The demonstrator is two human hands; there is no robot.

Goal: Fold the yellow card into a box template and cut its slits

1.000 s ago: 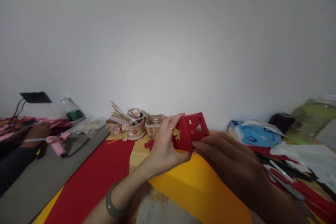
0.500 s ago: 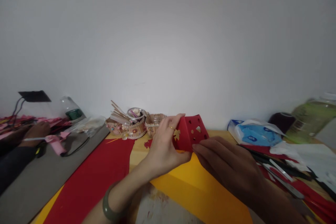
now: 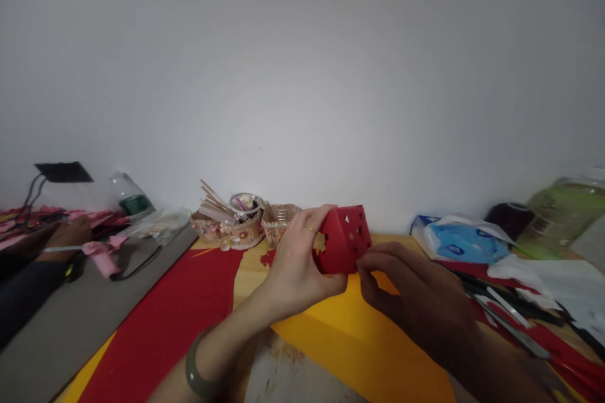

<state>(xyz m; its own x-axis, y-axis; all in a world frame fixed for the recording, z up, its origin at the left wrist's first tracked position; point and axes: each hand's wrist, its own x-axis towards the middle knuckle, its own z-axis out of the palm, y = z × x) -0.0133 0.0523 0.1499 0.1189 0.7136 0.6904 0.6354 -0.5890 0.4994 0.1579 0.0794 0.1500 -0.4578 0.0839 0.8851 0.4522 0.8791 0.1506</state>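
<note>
My left hand [image 3: 293,264], with a ring and a green bangle, is wrapped round a red paper box [image 3: 341,240]. Its fingers lie over the far left side and its thumb runs along the bottom. Small shapes are cut through the box's right face, and a larger cut-out on the left face is partly hidden by the fingers. My right hand [image 3: 420,286] pinches at the box's lower right edge, fingertips together there. Beneath both hands lies a yellow-orange paper sheet [image 3: 359,340], with a red paper sheet [image 3: 174,315] to the left.
Decorated baskets [image 3: 246,233] with sticks stand by the wall. On the right lie a blue tissue pack [image 3: 467,242], scissors [image 3: 517,330] and paper scraps; a large jug [image 3: 558,214] stands behind. At far left, another person's hand [image 3: 69,239] is beside a pink glue gun [image 3: 101,258].
The red box has turned slightly in my left hand. My right fingertips have shifted a little right along its lower edge, and the thumb has parted somewhat from the other fingers.
</note>
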